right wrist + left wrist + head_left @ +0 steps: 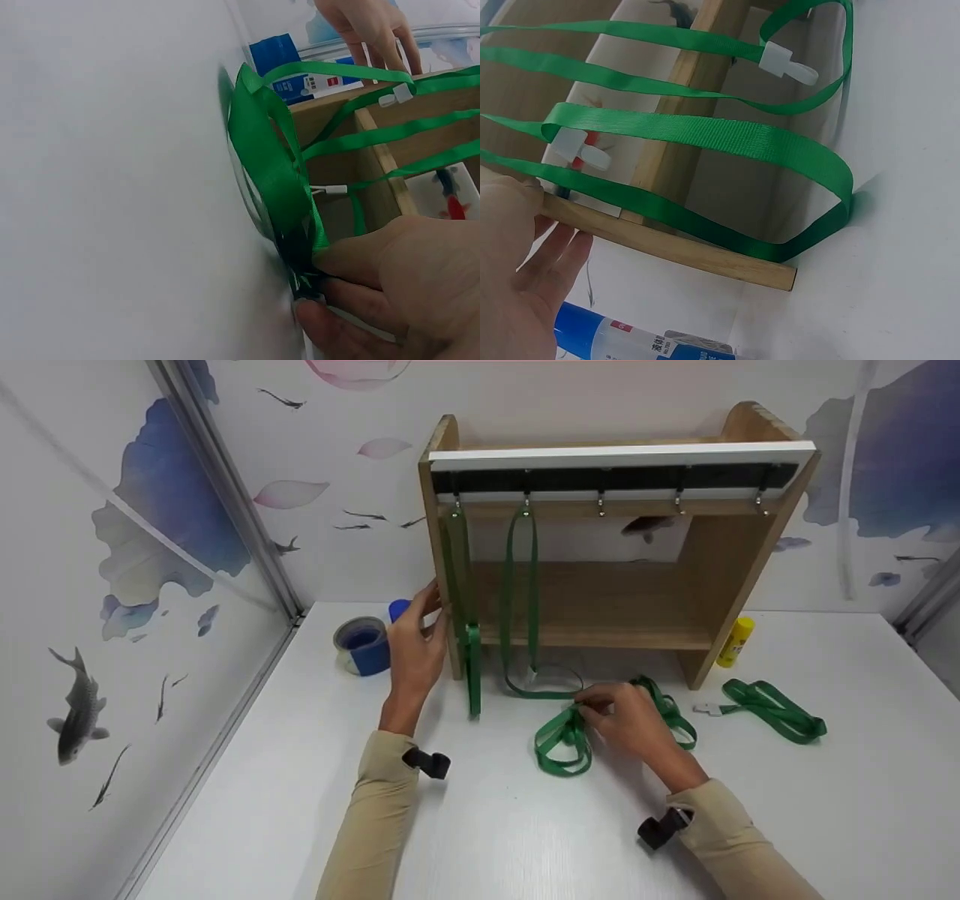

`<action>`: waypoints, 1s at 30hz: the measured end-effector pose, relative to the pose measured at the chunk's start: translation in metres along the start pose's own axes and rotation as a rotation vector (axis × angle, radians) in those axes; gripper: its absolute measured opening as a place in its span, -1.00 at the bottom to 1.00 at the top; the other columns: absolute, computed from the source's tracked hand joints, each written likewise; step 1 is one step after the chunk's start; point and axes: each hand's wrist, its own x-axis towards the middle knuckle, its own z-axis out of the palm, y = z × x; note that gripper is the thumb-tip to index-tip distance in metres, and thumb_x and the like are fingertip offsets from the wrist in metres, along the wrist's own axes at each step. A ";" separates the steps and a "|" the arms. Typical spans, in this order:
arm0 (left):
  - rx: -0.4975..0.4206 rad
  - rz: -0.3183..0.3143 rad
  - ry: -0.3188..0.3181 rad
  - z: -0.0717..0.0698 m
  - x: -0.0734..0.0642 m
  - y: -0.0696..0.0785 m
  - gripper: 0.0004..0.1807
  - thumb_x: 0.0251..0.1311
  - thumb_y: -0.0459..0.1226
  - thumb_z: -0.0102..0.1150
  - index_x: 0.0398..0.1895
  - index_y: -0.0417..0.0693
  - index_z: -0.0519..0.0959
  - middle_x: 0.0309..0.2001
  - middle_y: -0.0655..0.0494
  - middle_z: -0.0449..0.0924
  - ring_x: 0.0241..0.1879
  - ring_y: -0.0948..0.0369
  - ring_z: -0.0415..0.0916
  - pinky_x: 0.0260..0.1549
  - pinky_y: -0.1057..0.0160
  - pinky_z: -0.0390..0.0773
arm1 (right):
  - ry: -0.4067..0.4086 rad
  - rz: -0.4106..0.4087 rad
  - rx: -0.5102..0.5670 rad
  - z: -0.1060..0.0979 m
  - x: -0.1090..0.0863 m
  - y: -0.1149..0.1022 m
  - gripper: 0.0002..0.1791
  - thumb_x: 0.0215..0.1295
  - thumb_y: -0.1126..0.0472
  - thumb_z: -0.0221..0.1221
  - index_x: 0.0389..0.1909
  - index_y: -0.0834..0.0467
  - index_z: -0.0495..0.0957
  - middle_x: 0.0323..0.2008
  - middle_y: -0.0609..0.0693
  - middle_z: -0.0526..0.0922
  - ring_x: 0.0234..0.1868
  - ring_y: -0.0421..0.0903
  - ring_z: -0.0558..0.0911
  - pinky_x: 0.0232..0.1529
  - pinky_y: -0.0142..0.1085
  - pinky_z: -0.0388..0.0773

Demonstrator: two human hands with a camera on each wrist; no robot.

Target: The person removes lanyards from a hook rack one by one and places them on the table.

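Observation:
In the head view my left hand (416,649) rests against the left side panel (667,244) of a wooden shelf unit, fingers at its outer face. My right hand (626,716) pinches a bundled green lanyard (562,742) low over the white table, thumb and fingertips at one end of the bundle. Two green lanyards hang from the two leftmost hooks: one by the left panel (472,667), one beside it (532,577). Both show white plastic clips in the left wrist view. Another folded lanyard (667,712) lies partly behind my right hand.
Three more metal hooks (601,502) line the black strip. At right lie a folded green lanyard (776,711) and, against the shelf, a yellow glue stick (735,642). A blue tape roll (363,646) and a blue-capped glue bottle (581,330) stand left of the shelf.

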 end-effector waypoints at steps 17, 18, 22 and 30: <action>0.004 -0.010 0.005 -0.001 0.001 0.001 -0.50 0.58 -0.23 0.24 0.52 0.08 0.54 0.27 0.09 0.76 0.20 0.19 0.75 0.04 0.12 0.83 | -0.115 0.016 0.084 -0.019 0.004 0.002 -0.44 0.51 0.29 0.32 0.47 0.29 0.52 0.39 0.31 0.63 0.25 0.28 0.76 0.22 0.15 0.73; 0.003 -0.007 0.005 0.000 0.001 0.001 -0.50 0.58 -0.23 0.25 0.52 0.07 0.54 0.26 0.08 0.76 0.20 0.19 0.75 0.04 0.12 0.83 | -0.100 0.025 0.070 -0.024 0.003 0.001 -0.44 0.52 0.28 0.32 0.47 0.29 0.52 0.39 0.32 0.62 0.25 0.29 0.76 0.22 0.16 0.73; 0.002 0.007 0.008 0.001 0.001 0.000 -0.50 0.57 -0.25 0.26 0.52 0.04 0.54 0.23 0.05 0.78 0.19 0.18 0.75 0.02 0.13 0.83 | 0.055 0.063 0.006 -0.050 -0.001 0.001 -0.55 0.55 0.21 0.30 0.37 0.24 0.62 0.29 0.28 0.72 0.19 0.26 0.79 0.21 0.17 0.75; 0.009 -0.001 0.002 0.000 0.000 0.000 -0.49 0.57 -0.25 0.25 0.53 0.07 0.53 0.27 0.08 0.76 0.20 0.21 0.75 0.02 0.17 0.83 | 0.577 0.207 0.013 -0.111 -0.009 0.017 -0.51 0.54 -0.17 0.29 0.07 0.19 0.76 0.00 0.14 0.82 -0.03 -0.09 0.74 -0.14 -0.77 0.43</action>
